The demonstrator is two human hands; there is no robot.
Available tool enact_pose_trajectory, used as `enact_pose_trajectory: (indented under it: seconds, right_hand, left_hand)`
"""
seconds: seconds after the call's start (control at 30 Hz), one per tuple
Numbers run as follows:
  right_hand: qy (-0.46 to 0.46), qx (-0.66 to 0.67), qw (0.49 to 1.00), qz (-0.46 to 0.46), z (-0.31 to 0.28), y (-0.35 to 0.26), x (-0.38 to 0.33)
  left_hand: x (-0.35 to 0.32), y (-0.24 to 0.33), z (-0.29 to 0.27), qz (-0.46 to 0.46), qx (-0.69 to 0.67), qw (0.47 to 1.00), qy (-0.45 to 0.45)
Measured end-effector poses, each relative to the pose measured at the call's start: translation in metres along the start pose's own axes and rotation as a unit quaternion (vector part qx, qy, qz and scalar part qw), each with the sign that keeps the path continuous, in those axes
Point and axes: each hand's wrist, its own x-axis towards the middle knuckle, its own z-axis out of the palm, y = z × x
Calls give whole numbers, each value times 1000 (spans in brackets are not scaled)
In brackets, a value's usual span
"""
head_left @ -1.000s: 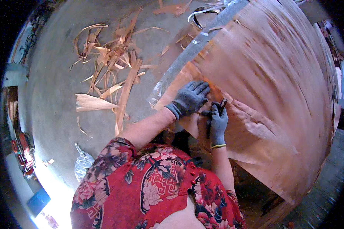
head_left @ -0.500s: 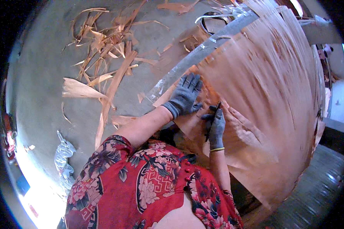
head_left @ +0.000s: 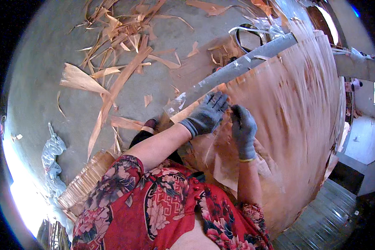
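Note:
A large sheet of reddish-brown wood veneer spreads out in front of me and to my right, with ripples across its surface. My left hand, in a grey glove, lies with fingers stretched out on the sheet near its left edge. Just to its right, my right hand, also gloved in grey, is closed with its fingers curled down at the veneer. Whatever it grips is hidden behind the fingers. Near both hands the veneer looks torn and rough, and a loose flap is creased beneath the right wrist.
A grey bar runs along the sheet's far left edge. Veneer scraps litter the concrete floor. A bundle of thin wooden strips and crumpled clear plastic lie at my left. A black-rimmed round object stands beyond the bar.
My view has shifted. My right hand has moved forward along the veneer beside the left hand; the dark slim tool seen in it earlier is now out of sight. The left hand stays flat.

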Motion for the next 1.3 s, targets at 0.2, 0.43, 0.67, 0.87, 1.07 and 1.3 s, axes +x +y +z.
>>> enact_pose_trajectory:
  seconds: [0.2, 0.43, 0.67, 0.87, 1.07, 1.3]
  right_hand:
    - [23, -198, 977, -69, -9, 33, -24]
    - [4, -119, 984, 135, 8, 56, -21]
    - [30, -112, 947, 301, 10, 76, -2]
    - [39, 315, 863, 394, -33, 52, -8]
    - [-94, 270, 910, 300, 2, 16, -16]
    - [-191, -77, 955, 212, 23, 4, 20]
  left_hand:
    - [1, 2, -1, -4, -36, 999, -10]
    - [7, 3, -2, 2, -25, 999, -22]
    - [2, 1, 3, -33, -64, 996, -52]
    - [0, 4, -2, -25, -2, 998, -57]
    - [2, 3, 2, -20, 6, 999, -34]
    - [3, 0, 6, -31, -36, 999, -14]
